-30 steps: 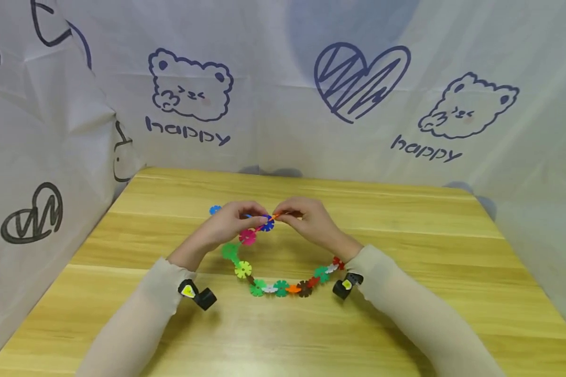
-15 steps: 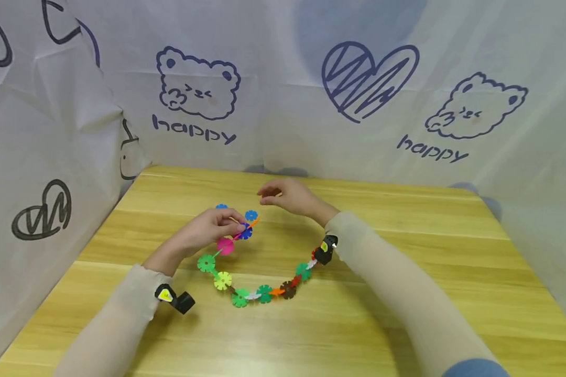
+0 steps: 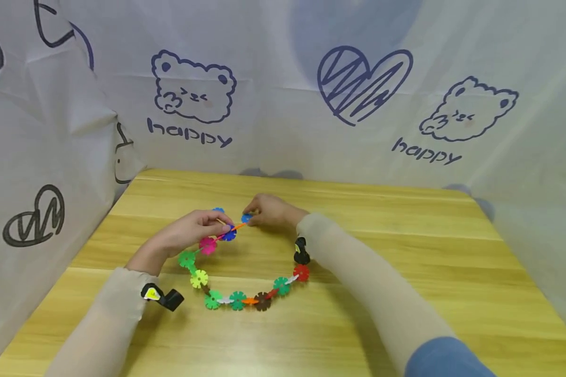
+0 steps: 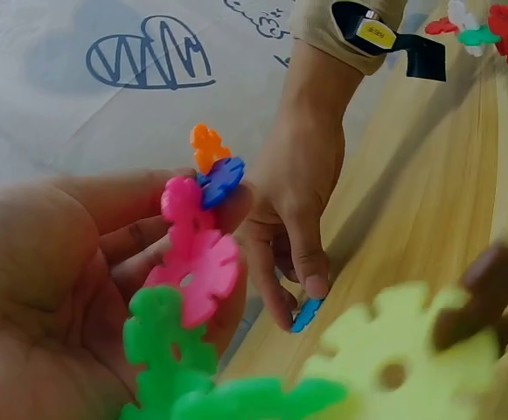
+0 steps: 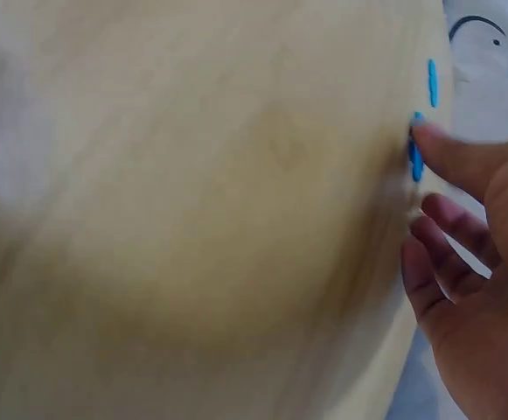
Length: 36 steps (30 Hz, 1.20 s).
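My left hand [image 3: 193, 230] pinches a chain of colourful notched plastic snowflake discs [image 3: 199, 279] near its dark blue disc [image 3: 229, 233]. An orange disc [image 4: 207, 147] sticks out at the chain's end, past the fingertips. From there pink, green and yellow discs curve down, and the rest of the chain loops round to a red disc [image 3: 301, 273]. My right hand [image 3: 273, 212] has thumb and fingertip on either side of a loose light blue snowflake disc [image 4: 307, 315] at the tabletop. In the right wrist view the thumb overlaps this disc [image 5: 417, 162].
Another light blue disc [image 3: 218, 210] lies just behind the left hand. The wooden table [image 3: 405, 251] reaches back to a white cloth [image 3: 273, 104] with drawn bears and hearts. A black wrist camera [image 3: 302, 251] sits on the right sleeve, above the chain's red end.
My right hand has let go of the orange disc at the chain's end, drawn back, then come down to the light blue disc. The left hand has shifted left with the chain.
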{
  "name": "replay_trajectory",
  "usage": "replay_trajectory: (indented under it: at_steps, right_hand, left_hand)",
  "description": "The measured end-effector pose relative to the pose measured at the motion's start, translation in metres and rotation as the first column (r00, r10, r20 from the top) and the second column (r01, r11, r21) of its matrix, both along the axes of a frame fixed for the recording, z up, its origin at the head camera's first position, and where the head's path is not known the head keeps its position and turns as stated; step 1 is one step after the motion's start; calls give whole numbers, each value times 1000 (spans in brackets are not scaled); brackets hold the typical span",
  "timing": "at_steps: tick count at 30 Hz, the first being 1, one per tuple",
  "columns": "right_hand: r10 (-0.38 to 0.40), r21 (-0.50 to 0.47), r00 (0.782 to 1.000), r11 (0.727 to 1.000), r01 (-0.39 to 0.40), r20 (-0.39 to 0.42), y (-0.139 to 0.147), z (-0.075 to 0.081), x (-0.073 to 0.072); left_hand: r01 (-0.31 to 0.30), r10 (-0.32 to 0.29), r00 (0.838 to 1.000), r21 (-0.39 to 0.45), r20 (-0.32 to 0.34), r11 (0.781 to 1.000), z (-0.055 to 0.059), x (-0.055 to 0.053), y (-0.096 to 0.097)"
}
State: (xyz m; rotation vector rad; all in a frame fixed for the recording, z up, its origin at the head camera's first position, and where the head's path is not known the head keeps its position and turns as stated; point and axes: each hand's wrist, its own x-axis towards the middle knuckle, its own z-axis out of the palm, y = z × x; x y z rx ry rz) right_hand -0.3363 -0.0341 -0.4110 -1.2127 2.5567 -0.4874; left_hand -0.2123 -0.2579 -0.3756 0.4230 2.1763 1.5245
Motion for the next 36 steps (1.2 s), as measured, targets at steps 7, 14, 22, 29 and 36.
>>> replay_trajectory:
  at_steps: [7,14,22,29,36]
  right_hand:
    - [-85,-46,993,995,88,79,2,1,7]
    - [-90,-176,982,977,120,168,30,13,17]
    - [-58,-392,937,898,200,345,70,38,35]
    - [-24,-533,909,803,265,416,94,53,58]
    - [-63,-578,911,755,311,408,108,52,77]
  left_hand:
    - [-35,35,999,5,-13,999,-4,-1,2]
    - [-60,60,998,-17,-15,998,-3,-1,10]
    - [-58,57,998,-34,-38,998,5,-1,29]
    - [-47,35,994,-118,-99,992,8,-7,52]
    - [-39,29,995,-97,-98,995,11,-9,68]
